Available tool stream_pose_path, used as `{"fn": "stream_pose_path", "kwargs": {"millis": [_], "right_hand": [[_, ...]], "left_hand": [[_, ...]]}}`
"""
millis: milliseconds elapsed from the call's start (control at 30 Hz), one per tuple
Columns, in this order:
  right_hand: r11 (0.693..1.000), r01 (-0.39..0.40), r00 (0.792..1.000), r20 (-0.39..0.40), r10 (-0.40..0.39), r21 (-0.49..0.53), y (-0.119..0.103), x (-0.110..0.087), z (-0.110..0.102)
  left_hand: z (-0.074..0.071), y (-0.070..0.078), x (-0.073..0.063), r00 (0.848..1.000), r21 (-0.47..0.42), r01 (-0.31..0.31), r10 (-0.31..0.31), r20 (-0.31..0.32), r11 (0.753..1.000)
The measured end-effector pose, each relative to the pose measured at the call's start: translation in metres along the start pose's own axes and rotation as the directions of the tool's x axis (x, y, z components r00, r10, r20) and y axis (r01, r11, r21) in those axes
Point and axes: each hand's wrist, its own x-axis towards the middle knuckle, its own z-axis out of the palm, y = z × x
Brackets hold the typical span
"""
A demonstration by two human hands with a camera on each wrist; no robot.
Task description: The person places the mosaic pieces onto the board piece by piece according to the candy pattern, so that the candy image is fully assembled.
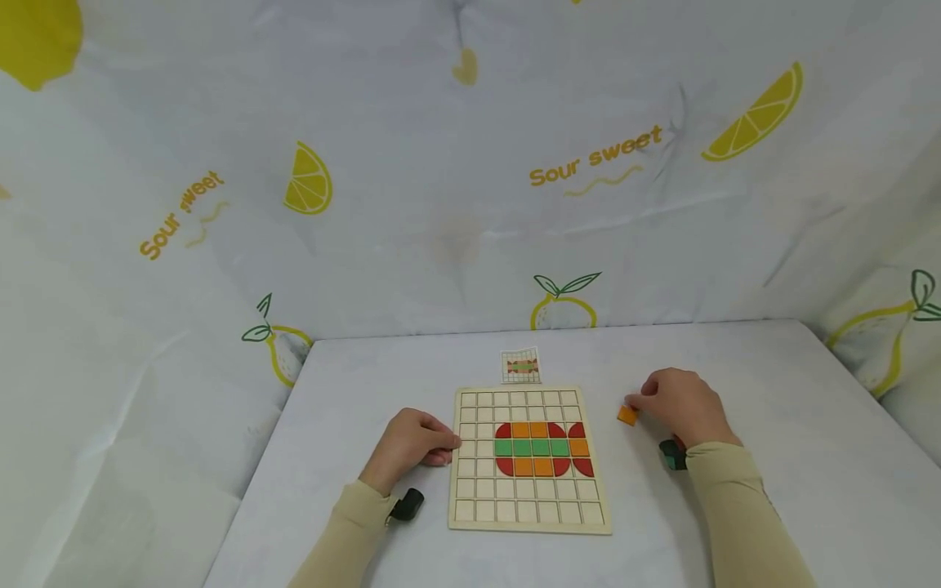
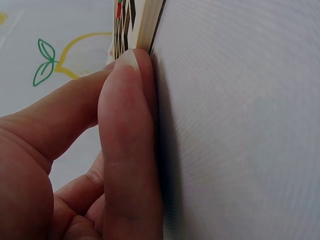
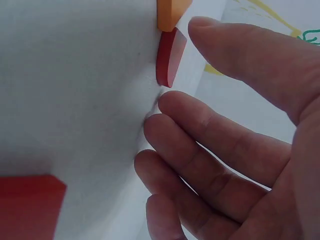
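A pale wooden grid board [image 1: 470, 490] lies on the table, bearing red, orange and green tiles [image 1: 540, 447] set in a fish-like pattern. At its left edge my left hand [image 1: 412, 443] pinches the board's rim between thumb and finger, seen close up in the left wrist view. To the right of the board, my right hand [image 1: 684, 404] hovers low by a loose orange square tile [image 1: 627, 415]. The right wrist view shows the thumb and fingers apart, near the orange tile [image 3: 169, 14] and a red curved piece [image 3: 170, 57]. Another red piece [image 3: 30, 207] lies lower left there.
A small pattern card [image 1: 520, 366] lies just beyond the board's far edge. White cloth printed with lemons [image 1: 441, 204] hangs behind the table [image 1: 367, 392]. Each wrist wears a dark camera, the left one [image 1: 408, 505] near the board's lower left.
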Motion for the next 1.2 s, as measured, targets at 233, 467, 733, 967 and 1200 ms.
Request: {"fn": "stream_pose_path", "kwargs": {"millis": [233, 467, 733, 967, 1200], "right_hand": [[0.999, 0.033, 0.999, -0.012, -0.033, 0.013, 0.002, -0.001, 0.001], [0.999, 0.028, 1.0, -0.015, -0.027, 0.031, 0.003, -0.002, 0.002], [0.998, 0.054, 0.998, -0.014, -0.054, 0.013, 0.001, 0.002, 0.005], [0.996, 0.084, 0.996, 0.004, -0.084, 0.019, -0.034, -0.001, 0.006], [0.977, 0.213, 0.977, -0.005, -0.213, 0.007, -0.091, -0.007, 0.026]], "left_hand": [[0.0, 0.0, -0.001, 1.0, -0.007, -0.002, 0.002, 0.004, 1.0], [0.0, -0.001, 0.0, 1.0, -0.013, 0.002, -0.002, 0.007, 1.0], [-0.001, 0.001, 0.0, 1.0, -0.013, 0.005, -0.005, 0.004, 1.0], [-0.001, 0.002, 0.0, 1.0, -0.021, 0.0, 0.0, 0.013, 1.0], [-0.001, 0.002, 0.0, 1.0, -0.035, 0.005, -0.004, 0.015, 0.999]]}}
